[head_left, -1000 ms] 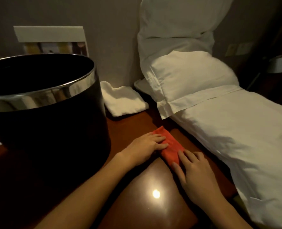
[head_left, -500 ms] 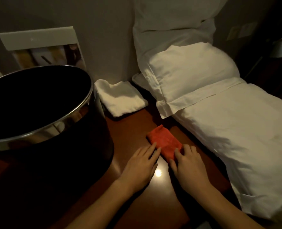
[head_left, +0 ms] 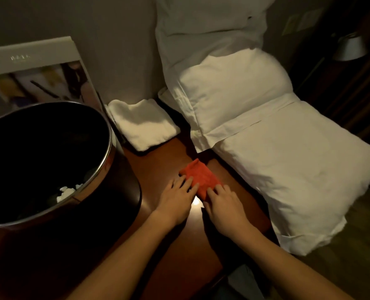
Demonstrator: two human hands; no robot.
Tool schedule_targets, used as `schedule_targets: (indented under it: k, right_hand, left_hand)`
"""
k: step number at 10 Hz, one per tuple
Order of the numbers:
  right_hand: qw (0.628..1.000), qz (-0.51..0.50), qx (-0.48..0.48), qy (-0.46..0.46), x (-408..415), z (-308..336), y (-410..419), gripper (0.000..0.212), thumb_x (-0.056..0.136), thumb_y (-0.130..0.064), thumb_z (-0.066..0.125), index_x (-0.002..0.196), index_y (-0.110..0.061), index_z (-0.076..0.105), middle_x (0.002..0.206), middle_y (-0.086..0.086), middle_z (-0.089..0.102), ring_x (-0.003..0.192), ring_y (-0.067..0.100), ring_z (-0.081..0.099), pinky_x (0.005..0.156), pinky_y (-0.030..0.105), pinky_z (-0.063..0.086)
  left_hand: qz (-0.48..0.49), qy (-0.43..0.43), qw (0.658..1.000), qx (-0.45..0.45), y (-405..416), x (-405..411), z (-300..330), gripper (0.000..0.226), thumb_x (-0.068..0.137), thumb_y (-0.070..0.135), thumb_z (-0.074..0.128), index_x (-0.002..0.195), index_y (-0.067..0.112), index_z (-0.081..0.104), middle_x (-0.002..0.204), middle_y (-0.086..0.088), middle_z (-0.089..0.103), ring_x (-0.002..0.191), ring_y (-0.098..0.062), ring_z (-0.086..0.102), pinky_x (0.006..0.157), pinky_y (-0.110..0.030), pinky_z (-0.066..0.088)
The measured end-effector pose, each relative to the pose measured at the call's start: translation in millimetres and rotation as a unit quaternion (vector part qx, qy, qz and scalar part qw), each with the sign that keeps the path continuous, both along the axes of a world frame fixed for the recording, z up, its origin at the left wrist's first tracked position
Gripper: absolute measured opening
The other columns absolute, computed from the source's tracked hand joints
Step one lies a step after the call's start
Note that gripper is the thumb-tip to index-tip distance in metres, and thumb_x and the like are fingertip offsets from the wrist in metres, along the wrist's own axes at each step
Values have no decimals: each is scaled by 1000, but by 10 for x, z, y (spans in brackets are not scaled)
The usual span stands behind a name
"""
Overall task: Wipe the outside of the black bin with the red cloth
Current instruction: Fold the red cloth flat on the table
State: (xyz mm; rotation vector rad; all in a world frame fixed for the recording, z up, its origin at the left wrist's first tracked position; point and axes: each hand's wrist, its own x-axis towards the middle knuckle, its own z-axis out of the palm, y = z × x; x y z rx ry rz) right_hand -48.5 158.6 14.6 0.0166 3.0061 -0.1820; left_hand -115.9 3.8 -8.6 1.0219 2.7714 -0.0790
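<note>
Head view is showing one folded red cloth [head_left: 199,178] lying flat on the polished reddish-brown wooden bench [head_left: 158,169], near the bench's right edge and well apart from the one round black bin with a chrome rim [head_left: 106,152], which is standing at the left. The left hand [head_left: 177,198] is resting with straight, loosely spread fingers [head_left: 188,182] touching the cloth's near-left edge; the right hand [head_left: 223,204] is lying with straight fingers pressing the cloth's near end. Neither hand is gripping anything.

Judgement: the cloth is not yet lifted, so wiping is not begun. To do this step well, one hand should be gathering the cloth into a firm pad while the other is steadying the bin at its rim, so the wall is not sliding under pressure.

Count: two hands, one red cloth, one bin holding some white scraps [head_left: 66,192], one folded white towel [head_left: 145,124], two white pillows [head_left: 233,94] visible, one leaning printed card [head_left: 34,76].
</note>
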Motion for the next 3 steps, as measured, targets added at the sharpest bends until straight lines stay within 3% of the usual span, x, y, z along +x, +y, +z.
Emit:
schedule_targets:
  k: [1,2,3]
  right_hand:
    - [999,5,-8,-44,48,76,-2,49,101,-46,47,143,-20,45,140,4,49,127,27,45,102,38,39]
    - [992,22,-24,-121,191,0,-3,70,99,-50,48,158,-20,25,163,7,28,149,32,26,119,45,28]
    - [991,-7,-103,-81,196,74,2,51,101,-45,47,148,-23,42,152,4,44,140,27,39,113,43,35]
  left_hand:
    - [-7,-28,999,-30,-6,18,95,63,100,28,38,154,20,6,162,-9,5,149,-28,5,119,-46,10]
    - [-24,-41,996,-73,-33,48,121,65,100,26,35,154,21,0,162,-10,-2,149,-29,0,119,-47,7]
    - [11,-92,995,-45,-25,61,318,61,99,26,39,154,20,13,161,-11,9,147,-31,12,118,-46,15]
